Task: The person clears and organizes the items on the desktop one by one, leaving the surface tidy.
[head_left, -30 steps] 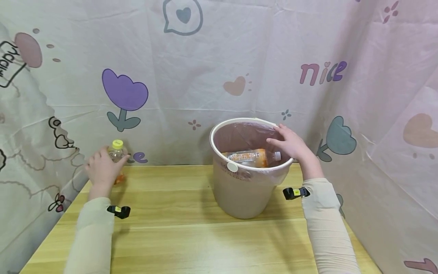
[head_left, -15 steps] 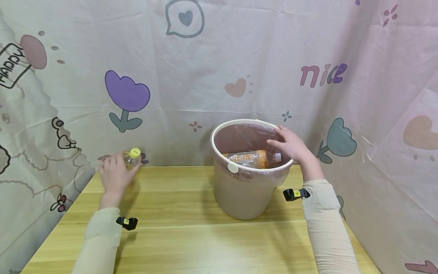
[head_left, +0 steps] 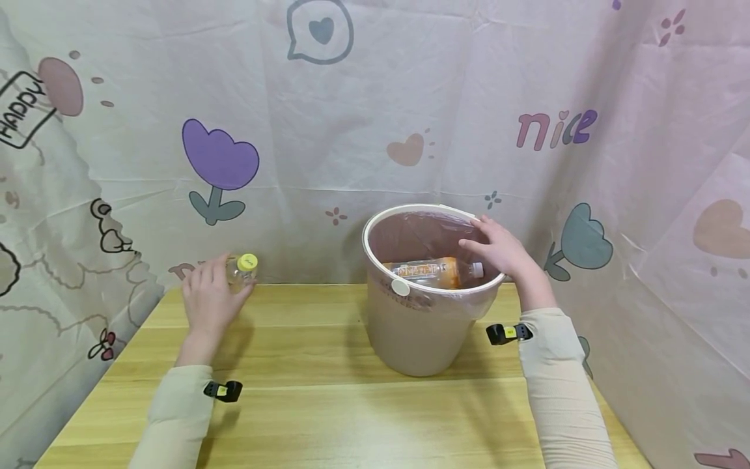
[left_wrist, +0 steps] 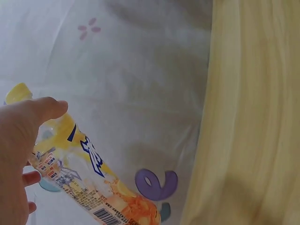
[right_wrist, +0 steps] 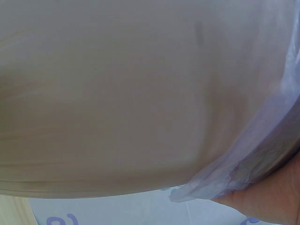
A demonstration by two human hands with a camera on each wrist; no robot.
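Note:
My left hand (head_left: pixel 208 293) grips a clear plastic drink bottle (left_wrist: pixel 101 180) near its neck. The bottle has a yellow cap (head_left: pixel 248 262) and an orange and yellow printed label. In the left wrist view it hangs at a slant, thumb across its upper part. My right hand (head_left: pixel 505 251) holds the rim of a beige trash bin (head_left: pixel 413 339), thumb on the inner side; its other fingers are partly hidden. A second bottle (head_left: pixel 430 271), with a white cap and orange label, lies inside the bin on its side. The bin's wall fills most of the right wrist view.
A thin plastic liner (right_wrist: pixel 234 173) folds over the bin's white rim (head_left: pixel 375 215). Underneath is a wood-grain table (head_left: pixel 305 417). A patterned cloth (head_left: pixel 328 130) hangs behind the table and along both sides.
My left hand has moved right and slightly toward me, bringing the yellow-capped bottle along and tilting it. My right hand and the bin have stayed in place.

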